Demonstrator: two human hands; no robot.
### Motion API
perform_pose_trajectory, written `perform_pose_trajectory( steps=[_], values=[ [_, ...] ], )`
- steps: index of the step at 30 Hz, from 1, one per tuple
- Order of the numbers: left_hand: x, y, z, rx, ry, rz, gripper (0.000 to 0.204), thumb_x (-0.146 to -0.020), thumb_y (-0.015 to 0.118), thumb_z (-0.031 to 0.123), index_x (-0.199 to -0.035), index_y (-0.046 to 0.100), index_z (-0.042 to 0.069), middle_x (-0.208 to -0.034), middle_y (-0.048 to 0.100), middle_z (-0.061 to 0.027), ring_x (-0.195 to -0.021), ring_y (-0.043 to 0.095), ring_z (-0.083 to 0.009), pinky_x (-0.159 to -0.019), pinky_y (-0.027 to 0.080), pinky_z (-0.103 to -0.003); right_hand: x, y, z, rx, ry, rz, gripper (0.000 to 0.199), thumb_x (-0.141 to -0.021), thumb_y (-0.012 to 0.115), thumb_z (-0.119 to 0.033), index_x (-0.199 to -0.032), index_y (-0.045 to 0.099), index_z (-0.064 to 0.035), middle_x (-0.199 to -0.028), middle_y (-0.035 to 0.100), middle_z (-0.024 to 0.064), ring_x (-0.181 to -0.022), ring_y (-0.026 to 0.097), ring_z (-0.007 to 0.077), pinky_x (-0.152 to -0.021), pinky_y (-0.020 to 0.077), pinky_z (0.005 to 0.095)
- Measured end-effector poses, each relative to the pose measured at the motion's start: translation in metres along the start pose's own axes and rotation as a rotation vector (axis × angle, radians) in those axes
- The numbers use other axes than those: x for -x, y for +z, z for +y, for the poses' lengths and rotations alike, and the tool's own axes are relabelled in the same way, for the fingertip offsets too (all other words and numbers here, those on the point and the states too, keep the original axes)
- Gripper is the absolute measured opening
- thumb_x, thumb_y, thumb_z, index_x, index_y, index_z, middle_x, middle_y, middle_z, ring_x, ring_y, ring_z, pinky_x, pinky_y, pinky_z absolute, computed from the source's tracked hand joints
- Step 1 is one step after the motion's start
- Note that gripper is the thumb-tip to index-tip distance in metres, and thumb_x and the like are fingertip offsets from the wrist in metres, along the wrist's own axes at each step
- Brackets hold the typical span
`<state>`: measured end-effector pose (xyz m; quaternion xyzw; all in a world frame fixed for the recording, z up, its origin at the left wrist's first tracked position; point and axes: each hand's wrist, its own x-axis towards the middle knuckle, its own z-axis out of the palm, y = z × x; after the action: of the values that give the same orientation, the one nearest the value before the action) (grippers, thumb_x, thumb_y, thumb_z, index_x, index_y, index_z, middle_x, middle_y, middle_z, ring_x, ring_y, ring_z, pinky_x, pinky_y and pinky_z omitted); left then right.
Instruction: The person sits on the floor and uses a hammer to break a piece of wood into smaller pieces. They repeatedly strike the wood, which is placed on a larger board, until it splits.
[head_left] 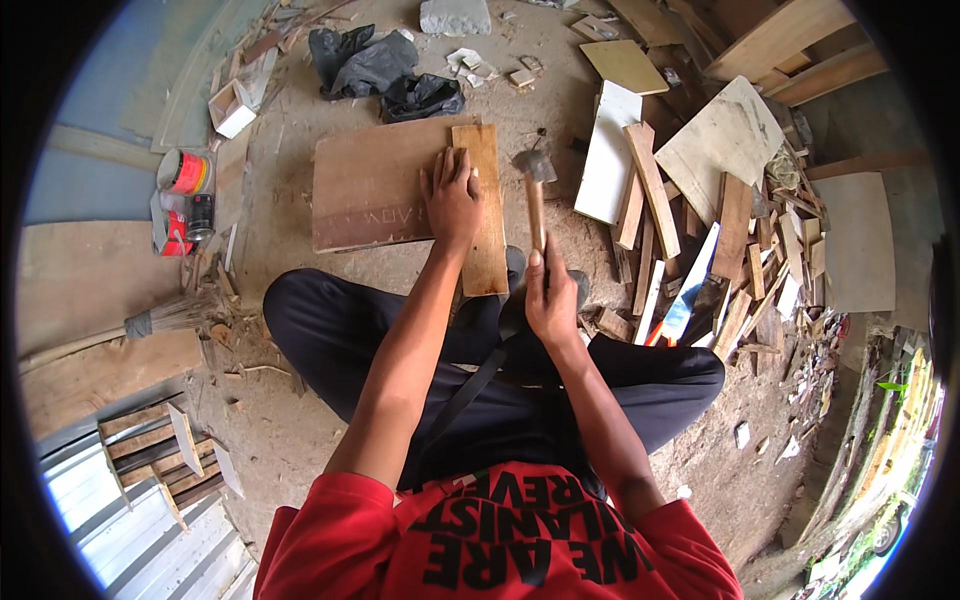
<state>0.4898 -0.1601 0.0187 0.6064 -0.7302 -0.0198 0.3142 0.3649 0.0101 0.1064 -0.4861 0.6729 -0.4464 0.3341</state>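
Note:
A hammer (535,190) with a wooden handle is in my right hand (551,300), its dark metal head raised at the far end, just right of a narrow wooden plank (482,225). My fingers wrap round the lower handle. The plank lies lengthwise over the right edge of a wide brown board (370,185) on the ground. My left hand (455,195) rests with fingers spread across the board and the plank's left edge. Whether a nail stands in the plank, I cannot tell.
Right of my knee lies a heap of wood offcuts (735,200) with a handsaw (690,290) and a white panel (608,150). Black plastic bags (370,70) lie beyond the board. Paint cans (185,172) and a twig broom (150,320) are at the left. My crossed legs are near the plank.

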Motion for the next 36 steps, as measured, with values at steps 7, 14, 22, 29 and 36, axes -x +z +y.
perform_pose_trajectory(
  steps=[7, 14, 22, 29, 36],
  values=[
    [0.003, 0.0, 0.001, 0.044, -0.004, 0.034, 0.039, -0.098, 0.054, 0.022, -0.133, 0.06, 0.007, -0.142, 0.056, -0.0128, -0.135, 0.047, -0.0316, -0.115, 0.028, -0.057, 0.013, -0.017, 0.009, 0.082, 0.041, -0.034, 0.043, -0.104, 0.051, -0.021, -0.138, 0.045, 0.0055, -0.072, 0.064, 0.0252, -0.068, 0.07, 0.0375, -0.06, 0.0508, 0.0419],
    [-0.001, 0.003, 0.0, 0.055, -0.001, 0.041, 0.038, -0.099, 0.053, 0.023, -0.132, 0.062, 0.008, -0.14, 0.057, -0.0146, -0.135, 0.048, -0.0311, -0.117, 0.026, -0.055, 0.012, -0.007, 0.007, -0.016, 0.018, 0.025, 0.044, -0.105, 0.05, -0.023, -0.138, 0.046, 0.0049, -0.07, 0.063, 0.0216, -0.061, 0.068, 0.0309, -0.056, 0.0494, 0.04],
    [0.0, 0.001, 0.003, 0.057, -0.03, 0.019, 0.04, -0.099, 0.051, 0.025, -0.136, 0.06, 0.011, -0.142, 0.056, -0.0154, -0.136, 0.046, -0.032, -0.118, 0.024, -0.054, 0.007, -0.018, 0.008, -0.055, 0.064, 0.056, 0.044, -0.106, 0.05, -0.028, -0.136, 0.05, 0.004, -0.071, 0.056, 0.01, -0.064, 0.055, 0.019, -0.056, 0.0447, 0.0329],
    [-0.001, 0.008, -0.003, 0.062, -0.042, 0.009, 0.041, -0.099, 0.051, 0.025, -0.137, 0.059, 0.012, -0.143, 0.054, -0.017, -0.137, 0.045, -0.0316, -0.119, 0.024, -0.052, 0.005, -0.01, 0.038, 0.135, -0.014, -0.085, 0.043, -0.103, 0.053, -0.023, -0.134, 0.048, 0.0055, -0.079, 0.065, 0.0312, -0.077, 0.07, 0.0449, -0.062, 0.0514, 0.0465],
    [0.005, 0.001, 0.0, 0.036, -0.029, 0.019, 0.039, -0.099, 0.051, 0.024, -0.134, 0.06, 0.01, -0.141, 0.056, -0.0164, -0.136, 0.047, -0.032, -0.118, 0.026, -0.052, 0.009, -0.019, 0.024, 0.024, 0.079, 0.019, 0.044, -0.105, 0.05, -0.027, -0.136, 0.049, 0.0044, -0.076, 0.065, 0.0185, -0.069, 0.069, 0.0275, -0.06, 0.049, 0.0374]
  ],
)
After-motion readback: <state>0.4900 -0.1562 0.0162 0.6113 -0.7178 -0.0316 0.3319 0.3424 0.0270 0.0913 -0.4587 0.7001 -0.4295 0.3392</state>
